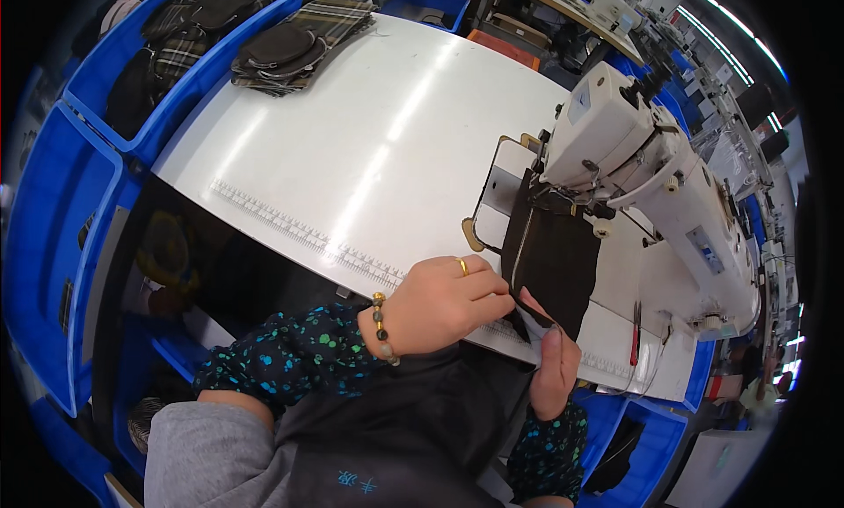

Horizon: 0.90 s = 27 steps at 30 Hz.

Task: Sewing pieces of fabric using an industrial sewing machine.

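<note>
A dark brown fabric piece (563, 257) lies on the white sewing table, its far end under the needle area of a white sewing machine (651, 169). A thin pale line runs along its left side. My left hand (448, 301), with a ring and a bead bracelet, is closed with its fingertips on the near left edge of the fabric. To its right, my right hand (556, 367) pinches the near end, where a lighter underside folds up between thumb and fingers. The exact grip of the left fingertips is partly hidden.
Stacked plaid and brown pouches (294, 46) sit at the table's far left. Blue bins (53, 270) stand along the left, one holding similar pieces. Red-handled snips (635, 336) lie right of my hands. A printed ruler (299, 229) follows the near table edge.
</note>
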Tool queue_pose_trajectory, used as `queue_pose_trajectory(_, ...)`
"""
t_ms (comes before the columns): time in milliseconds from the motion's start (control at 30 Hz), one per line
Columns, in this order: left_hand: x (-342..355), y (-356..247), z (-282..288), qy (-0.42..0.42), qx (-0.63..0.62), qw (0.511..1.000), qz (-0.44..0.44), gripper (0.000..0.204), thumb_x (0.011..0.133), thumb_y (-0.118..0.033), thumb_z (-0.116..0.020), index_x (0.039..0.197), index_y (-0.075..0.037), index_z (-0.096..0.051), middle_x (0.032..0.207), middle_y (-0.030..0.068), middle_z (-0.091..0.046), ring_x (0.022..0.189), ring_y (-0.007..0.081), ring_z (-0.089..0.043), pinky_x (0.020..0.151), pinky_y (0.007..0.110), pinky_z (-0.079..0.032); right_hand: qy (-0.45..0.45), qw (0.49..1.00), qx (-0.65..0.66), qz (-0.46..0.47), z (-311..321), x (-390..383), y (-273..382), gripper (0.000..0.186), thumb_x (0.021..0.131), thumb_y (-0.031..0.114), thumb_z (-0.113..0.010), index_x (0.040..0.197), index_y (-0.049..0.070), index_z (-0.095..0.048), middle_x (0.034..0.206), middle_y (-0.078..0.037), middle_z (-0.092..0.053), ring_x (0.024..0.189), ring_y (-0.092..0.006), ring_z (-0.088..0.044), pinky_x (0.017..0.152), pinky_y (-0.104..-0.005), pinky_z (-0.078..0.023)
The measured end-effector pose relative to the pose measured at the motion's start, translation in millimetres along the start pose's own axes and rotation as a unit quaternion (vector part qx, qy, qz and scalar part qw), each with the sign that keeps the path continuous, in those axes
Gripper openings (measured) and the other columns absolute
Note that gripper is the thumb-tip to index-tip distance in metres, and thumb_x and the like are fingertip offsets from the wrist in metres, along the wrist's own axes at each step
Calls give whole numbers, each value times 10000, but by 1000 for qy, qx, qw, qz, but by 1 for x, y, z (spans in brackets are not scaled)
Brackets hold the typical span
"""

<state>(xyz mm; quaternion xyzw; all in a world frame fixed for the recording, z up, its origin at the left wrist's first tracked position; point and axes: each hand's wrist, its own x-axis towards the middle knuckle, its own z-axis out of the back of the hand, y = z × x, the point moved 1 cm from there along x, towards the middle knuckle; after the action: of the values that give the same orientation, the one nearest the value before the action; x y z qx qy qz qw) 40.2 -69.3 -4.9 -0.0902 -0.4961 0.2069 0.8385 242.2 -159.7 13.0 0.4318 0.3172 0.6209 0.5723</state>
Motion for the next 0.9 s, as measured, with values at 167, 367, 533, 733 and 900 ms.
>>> queue_pose_trajectory(167, -3, -1, -9, 8, 17, 1000, -6, 213, 716, -108, -712, 927, -98, -730, 940, 5, -703, 890, 184, -702, 661, 288, -568, -15, 999, 13, 47, -4, 8, -3, 478, 1094, 251, -381, 1291, -81, -663, 1318, -183, -686, 1257, -263, -620, 1125, -356, -405)
queue_pose_trajectory(367, -8, 6, -15, 4, 45, 996, -72, 232, 726, -132, -682, 949, -80, -716, 1023, 25, -702, 888, 177, -699, 650, 275, -563, -34, 997, 51, 55, -9, 13, -8, 531, 1110, 301, -352, 1306, -100, -640, 1350, -203, -664, 1282, -287, -609, 1144, -374, -396)
queue_pose_trajectory(533, -14, 8, -24, 17, 69, 996, -61, 168, 765, -139, -648, 919, -72, -649, 973, 29, -658, 861, 162, -644, 635, 285, -526, -35, 998, 3, 56, -3, 9, -20, 621, 1129, 381, -287, 1315, -101, -631, 1371, -236, -639, 1304, -309, -597, 1152, -383, -394)
queue_pose_trajectory(733, -17, 12, -29, 90, 119, 987, -66, 96, 788, -145, -641, 865, -89, -637, 915, 4, -653, 827, 136, -614, 626, 254, -501, -196, 959, 201, -31, 67, 33, -55, 480, 1111, 295, -429, 1476, -11, -492, 1541, -186, -485, 1315, -271, -577, 1064, -397, -491)
queue_pose_trajectory(900, -12, 4, -33, 103, 193, 969, -111, 86, 785, -160, -632, 820, -82, -628, 831, 23, -631, 783, 144, -593, 599, 252, -473, 98, 852, 457, -236, 110, 47, -61, 429, 1058, 188, -522, 1423, -37, -512, 1319, -156, -649, 992, -252, -713, 813, -363, -588)
